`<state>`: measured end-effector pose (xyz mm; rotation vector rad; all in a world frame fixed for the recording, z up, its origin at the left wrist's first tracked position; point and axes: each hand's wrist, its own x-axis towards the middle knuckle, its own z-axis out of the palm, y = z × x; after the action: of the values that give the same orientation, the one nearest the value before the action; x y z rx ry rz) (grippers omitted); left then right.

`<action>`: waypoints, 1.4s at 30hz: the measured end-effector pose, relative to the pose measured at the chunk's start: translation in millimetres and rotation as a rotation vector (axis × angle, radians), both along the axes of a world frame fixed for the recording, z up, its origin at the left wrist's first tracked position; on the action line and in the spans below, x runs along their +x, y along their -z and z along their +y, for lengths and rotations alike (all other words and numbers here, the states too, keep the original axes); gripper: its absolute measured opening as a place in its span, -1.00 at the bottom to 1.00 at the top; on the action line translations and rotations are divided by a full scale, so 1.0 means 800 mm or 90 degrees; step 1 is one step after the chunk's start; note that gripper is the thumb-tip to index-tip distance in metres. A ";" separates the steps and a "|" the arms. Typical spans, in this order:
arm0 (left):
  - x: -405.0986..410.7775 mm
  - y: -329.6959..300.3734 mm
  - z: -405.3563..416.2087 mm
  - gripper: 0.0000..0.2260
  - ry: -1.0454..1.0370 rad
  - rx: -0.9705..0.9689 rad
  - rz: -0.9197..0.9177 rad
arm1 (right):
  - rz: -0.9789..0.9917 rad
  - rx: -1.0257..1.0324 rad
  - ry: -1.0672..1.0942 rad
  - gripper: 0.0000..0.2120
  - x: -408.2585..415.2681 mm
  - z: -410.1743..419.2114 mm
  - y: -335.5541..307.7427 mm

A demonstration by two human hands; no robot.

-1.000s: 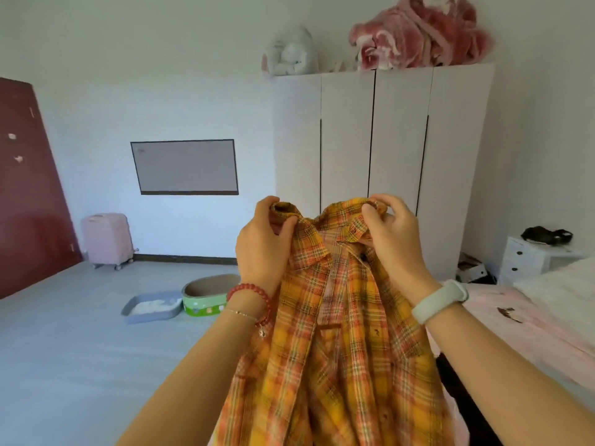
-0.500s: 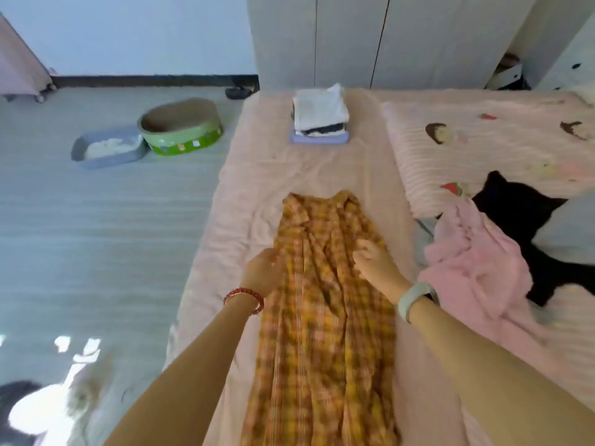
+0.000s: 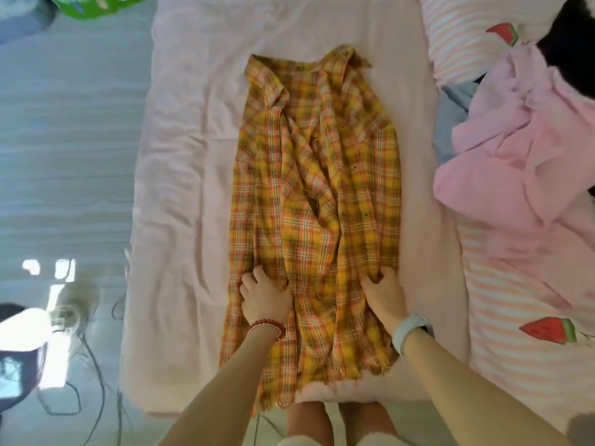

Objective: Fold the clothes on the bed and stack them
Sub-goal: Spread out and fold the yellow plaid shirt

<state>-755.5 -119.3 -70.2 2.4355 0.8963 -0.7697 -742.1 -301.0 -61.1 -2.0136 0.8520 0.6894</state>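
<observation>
Plaid shirt (image 3: pixel 317 201) lies lengthwise on the bed (image 3: pixel 190 162), collar at the far end, hem hanging just over the near edge. Cloth rumpled down the middle. Left hand (image 3: pixel 265 297) rests on the shirt's left side, fingers curled, bunching a fold of fabric. Right hand (image 3: pixel 384 294) on the right side, fingers likewise curled into the cloth. Pink garment (image 3: pixel 515 140) heaped to the right on a striped blanket (image 3: pixel 521 342), apart from the shirt.

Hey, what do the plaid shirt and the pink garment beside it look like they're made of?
Plaid shirt: likely thin woven cotton, matte; it creases sharply and the hem is frayed. Pink garment: thicker, soft, possibly fleece or knit, matte; it bunches in rounded folds. Blur leaves both uncertain.
</observation>
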 end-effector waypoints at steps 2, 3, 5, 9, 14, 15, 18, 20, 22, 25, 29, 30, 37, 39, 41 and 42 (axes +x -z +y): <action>-0.001 0.008 0.002 -0.60 0.046 0.026 -0.005 | -0.063 0.009 0.011 -0.90 -0.002 -0.007 -0.005; -0.001 0.011 0.005 -0.70 0.047 0.000 -0.031 | -0.102 0.016 0.028 -0.92 -0.002 -0.014 -0.009; -0.001 0.008 0.013 -0.79 -0.019 -0.074 -0.105 | -0.169 0.023 0.081 -0.90 0.001 -0.026 -0.027; 0.010 -0.048 0.036 -0.88 -0.180 -0.144 -0.323 | -0.291 -0.021 0.128 -0.84 0.030 -0.054 -0.089; 0.037 -0.148 0.024 -0.92 -0.008 -0.310 -0.478 | -0.442 -0.006 0.070 -0.87 0.066 -0.052 -0.155; 0.042 -0.158 0.014 -0.85 0.110 -0.410 -0.410 | -0.456 0.047 0.036 -0.87 0.069 -0.046 -0.165; 0.046 -0.154 -0.010 -0.74 0.347 -0.570 -0.070 | -0.339 0.212 -0.175 -0.75 0.063 -0.034 -0.172; 0.039 -0.124 -0.011 -0.77 0.227 -0.493 -0.067 | -0.116 0.197 -0.363 -0.64 0.049 -0.029 -0.158; 0.023 -0.077 0.006 -0.78 0.018 -0.303 -0.136 | 0.049 0.205 -0.531 -0.57 0.029 -0.026 -0.130; 0.002 -0.024 0.026 -0.71 -0.126 -0.240 -0.076 | 0.076 0.236 -0.554 -0.62 0.004 -0.024 -0.086; 0.004 -0.007 0.007 -0.61 -0.138 -0.272 -0.057 | -0.210 -0.018 -0.187 -0.72 -0.003 -0.036 -0.042; 0.008 -0.006 -0.001 -0.57 -0.124 -0.255 -0.088 | -0.226 -0.066 -0.141 -0.70 0.001 -0.041 -0.033; 0.044 -0.006 -0.020 -0.75 -0.041 -0.130 -0.070 | 0.002 -0.013 -0.238 -0.77 0.022 -0.037 -0.017; 0.047 -0.029 -0.019 -0.86 -0.104 -0.198 -0.180 | -0.118 -0.059 -0.219 -0.86 0.024 -0.039 -0.032; 0.044 -0.064 -0.011 -0.88 -0.099 -0.167 -0.290 | -0.261 -0.102 -0.135 -0.91 0.026 -0.054 -0.060; 0.039 -0.082 -0.005 -0.88 -0.091 -0.140 -0.346 | -0.323 -0.104 -0.088 -0.92 0.028 -0.065 -0.078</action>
<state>-723.9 -122.9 -4.7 2.1854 0.7130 -0.1252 -719.7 -353.1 1.0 -2.2659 0.4819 0.1620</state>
